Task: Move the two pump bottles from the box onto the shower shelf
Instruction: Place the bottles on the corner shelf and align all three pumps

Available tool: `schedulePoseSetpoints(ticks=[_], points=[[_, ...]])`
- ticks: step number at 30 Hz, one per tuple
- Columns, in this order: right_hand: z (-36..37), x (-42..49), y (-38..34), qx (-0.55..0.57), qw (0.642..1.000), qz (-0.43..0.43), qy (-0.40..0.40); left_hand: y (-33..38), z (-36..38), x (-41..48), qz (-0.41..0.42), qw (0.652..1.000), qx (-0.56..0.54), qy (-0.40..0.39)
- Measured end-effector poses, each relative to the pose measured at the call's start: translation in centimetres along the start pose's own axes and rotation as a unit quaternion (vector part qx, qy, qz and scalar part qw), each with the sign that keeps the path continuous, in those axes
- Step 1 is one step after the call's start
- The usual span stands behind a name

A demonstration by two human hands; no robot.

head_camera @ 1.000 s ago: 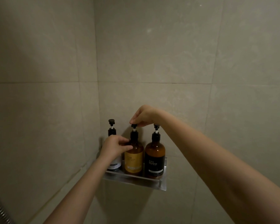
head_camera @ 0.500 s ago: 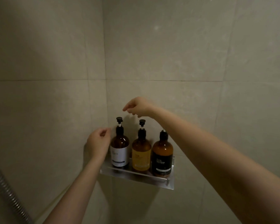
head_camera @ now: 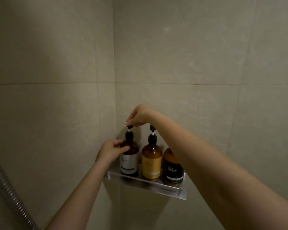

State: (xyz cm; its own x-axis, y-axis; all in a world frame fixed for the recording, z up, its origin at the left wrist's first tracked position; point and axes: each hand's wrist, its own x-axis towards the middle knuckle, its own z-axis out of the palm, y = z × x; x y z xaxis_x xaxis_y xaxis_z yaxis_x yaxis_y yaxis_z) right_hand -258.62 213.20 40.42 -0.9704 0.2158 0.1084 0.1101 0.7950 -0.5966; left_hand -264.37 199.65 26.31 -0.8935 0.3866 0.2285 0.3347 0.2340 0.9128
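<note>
Three amber pump bottles stand upright in a row on the metal shower shelf (head_camera: 150, 184) in the tiled corner. The white-label bottle (head_camera: 129, 161) is at the left, the yellow-label bottle (head_camera: 151, 161) in the middle, the black-label bottle (head_camera: 171, 168) at the right, its top hidden by my right forearm. My left hand (head_camera: 112, 151) grips the shoulder of the white-label bottle. My right hand (head_camera: 138, 116) pinches that bottle's black pump head from above.
Beige tiled walls meet in the corner just behind the shelf. A ribbed metal shower hose (head_camera: 8, 188) runs down the lower left. The box is not in view.
Both hands left the yellow-label bottle, hung free for a moment, then closed on the white-label bottle: the left on its shoulder, the right on its pump head.
</note>
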Motion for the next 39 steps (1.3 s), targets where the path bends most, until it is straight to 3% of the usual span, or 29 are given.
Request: schedulePoseSetpoints(ticks=[4,10,20,23,27,31,33,35,39], points=[[0.2,0.1,-0.4,-0.023,0.999,0.042,-0.022,0.2,0.0,0.0,-0.001,1.000,0.005,0.002],[1.4,0.7,-0.3,-0.026,0.997,0.063,0.033,0.0,0.1,-0.2,-0.009,1.000,0.002,0.008],[1.0,-0.6,-0.3,-0.065,0.994,0.029,0.077,0.1,0.0,-0.4,-0.021,1.000,-0.001,0.004],[-1.3,-3.2,-0.4,0.026,0.985,-0.019,0.172,0.0,-0.1,-0.5,-0.021,1.000,-0.012,0.000],[-4.6,-9.2,3.1,0.189,0.930,-0.069,0.307,-0.3,0.0,-0.4,-0.015,1.000,-0.025,-0.005],[-4.1,-14.8,10.3,0.271,0.879,-0.003,0.393,-0.8,0.1,0.0,-0.029,0.998,-0.060,0.001],[-2.4,-16.5,13.8,0.257,0.887,0.063,0.379,-0.8,0.3,0.0,-0.044,0.995,-0.092,-0.001],[-0.3,-17.2,16.1,0.243,0.912,0.120,0.308,-0.9,0.6,0.0,-0.043,0.994,-0.099,-0.009],[3.5,-16.8,17.3,0.151,0.962,0.153,0.171,-0.9,0.9,-0.4,-0.046,0.991,-0.121,-0.017]])
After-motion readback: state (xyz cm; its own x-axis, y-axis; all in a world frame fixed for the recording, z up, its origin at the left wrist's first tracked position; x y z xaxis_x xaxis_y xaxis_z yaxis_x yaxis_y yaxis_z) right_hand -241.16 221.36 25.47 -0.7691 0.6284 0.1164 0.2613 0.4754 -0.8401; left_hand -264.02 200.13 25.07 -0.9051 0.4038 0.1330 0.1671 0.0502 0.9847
